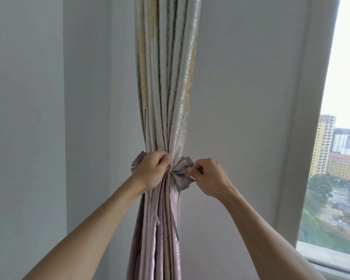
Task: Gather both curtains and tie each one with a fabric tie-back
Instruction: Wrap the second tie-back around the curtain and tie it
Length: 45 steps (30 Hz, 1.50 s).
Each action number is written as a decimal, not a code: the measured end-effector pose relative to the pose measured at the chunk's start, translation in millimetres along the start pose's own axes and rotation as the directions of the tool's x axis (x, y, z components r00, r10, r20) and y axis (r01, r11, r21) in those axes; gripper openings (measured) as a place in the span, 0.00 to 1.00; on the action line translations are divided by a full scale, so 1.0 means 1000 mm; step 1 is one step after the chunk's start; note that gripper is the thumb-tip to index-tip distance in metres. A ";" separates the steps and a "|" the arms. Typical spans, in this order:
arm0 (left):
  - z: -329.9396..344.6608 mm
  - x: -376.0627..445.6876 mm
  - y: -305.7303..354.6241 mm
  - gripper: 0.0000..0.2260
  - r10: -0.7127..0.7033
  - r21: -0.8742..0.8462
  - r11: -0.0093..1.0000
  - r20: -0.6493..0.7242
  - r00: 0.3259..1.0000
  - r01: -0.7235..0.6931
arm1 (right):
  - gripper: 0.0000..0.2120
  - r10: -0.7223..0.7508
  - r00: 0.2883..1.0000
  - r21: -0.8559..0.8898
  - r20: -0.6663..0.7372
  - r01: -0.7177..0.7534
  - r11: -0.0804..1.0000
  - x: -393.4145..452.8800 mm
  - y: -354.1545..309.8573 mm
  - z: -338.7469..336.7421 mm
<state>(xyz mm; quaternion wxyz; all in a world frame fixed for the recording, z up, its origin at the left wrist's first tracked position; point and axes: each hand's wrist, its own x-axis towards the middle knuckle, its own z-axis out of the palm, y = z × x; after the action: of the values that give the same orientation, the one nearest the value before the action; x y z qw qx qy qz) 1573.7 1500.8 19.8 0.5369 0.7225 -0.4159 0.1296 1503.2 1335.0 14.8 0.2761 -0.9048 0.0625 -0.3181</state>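
Observation:
One gathered curtain (166,87), pale cream and gold above and mauve below, hangs in a tight bundle against the wall. A mauve fabric tie-back (182,171) wraps it at waist height, with a bow loop showing on each side. My left hand (153,171) grips the left part of the tie-back against the bundle. My right hand (209,176) pinches a thin strap of the tie-back at the right loop. A loose strap end (156,213) dangles down the front of the curtain. No second curtain is in view.
A white wall (240,98) stands behind the curtain, with a corner to the left. On the right is a window (339,138) with its white frame and sill, showing buildings and trees outside.

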 end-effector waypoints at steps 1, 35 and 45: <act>0.001 0.001 -0.002 0.15 0.016 0.081 0.997 0.002 1.000 -0.017 | 0.13 0.001 0.999 -0.024 -0.035 -0.002 1.000 0.000 0.001 -0.002; -0.078 -0.001 -0.007 0.07 -0.300 -0.136 0.942 0.068 0.952 0.306 | 0.14 -0.290 0.941 0.310 0.172 0.228 0.923 0.010 -0.066 0.037; -0.076 -0.024 -0.026 0.07 0.653 0.765 0.478 0.019 0.757 -0.432 | 0.15 -0.208 0.969 0.544 0.132 0.104 0.833 0.016 -0.074 0.053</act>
<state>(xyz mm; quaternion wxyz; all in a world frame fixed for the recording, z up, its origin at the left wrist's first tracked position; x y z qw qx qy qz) 1597.2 1581.0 16.6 0.1841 0.6759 -0.4576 0.5476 1543.1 1417.0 29.1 0.4940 -0.8200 -0.1285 -0.2589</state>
